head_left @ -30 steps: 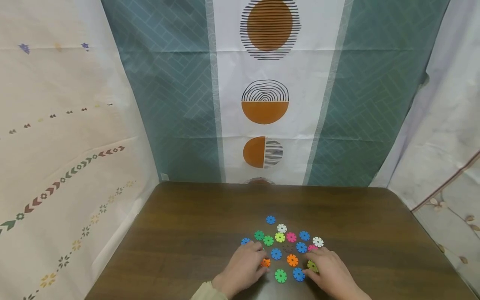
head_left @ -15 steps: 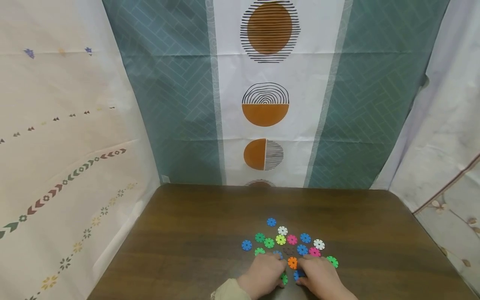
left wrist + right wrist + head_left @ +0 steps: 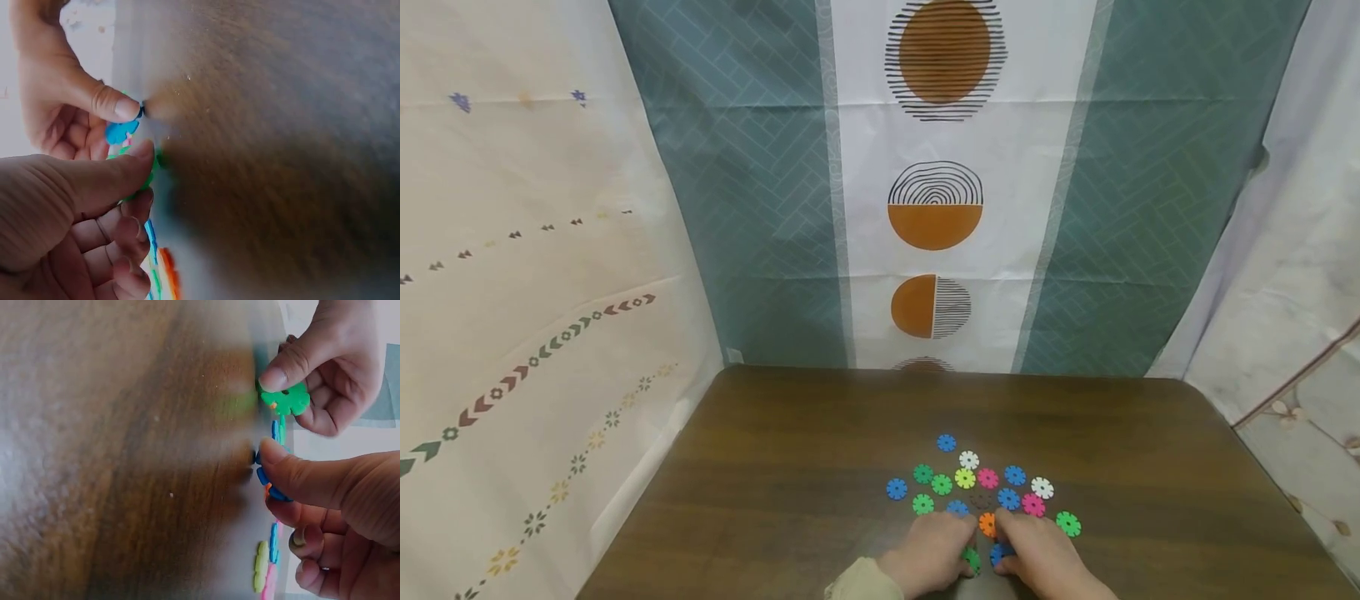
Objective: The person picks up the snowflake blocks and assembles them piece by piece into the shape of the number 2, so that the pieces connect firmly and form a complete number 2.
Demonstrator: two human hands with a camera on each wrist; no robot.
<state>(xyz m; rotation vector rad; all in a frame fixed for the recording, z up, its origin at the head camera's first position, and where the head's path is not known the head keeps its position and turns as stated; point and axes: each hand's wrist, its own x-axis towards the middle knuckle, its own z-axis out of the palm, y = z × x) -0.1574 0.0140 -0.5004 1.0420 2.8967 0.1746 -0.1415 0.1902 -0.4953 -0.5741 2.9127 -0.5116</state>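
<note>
Dark brown wooden table (image 3: 790,500) is strewn near its front edge with small flower-shaped plastic discs (image 3: 987,478) in many colours, lying flat. No container is seen. Left hand (image 3: 931,555): green flower-shaped plastic disc (image 3: 285,399) is pinched between thumb and fingers. Right hand (image 3: 1043,560): blue flower-shaped plastic disc (image 3: 120,131) is pinched likewise. Both discs are held just above the table, side by side.

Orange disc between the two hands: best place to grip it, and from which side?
Take the orange disc by its notched rim, thumb and finger on opposite edges, from above. It lies flat on the table, so only the rim gives purchase. The left hand and right hand crowd its near side, each pinching a disc, so come from the far side, though the blue disc sits close there.
</note>
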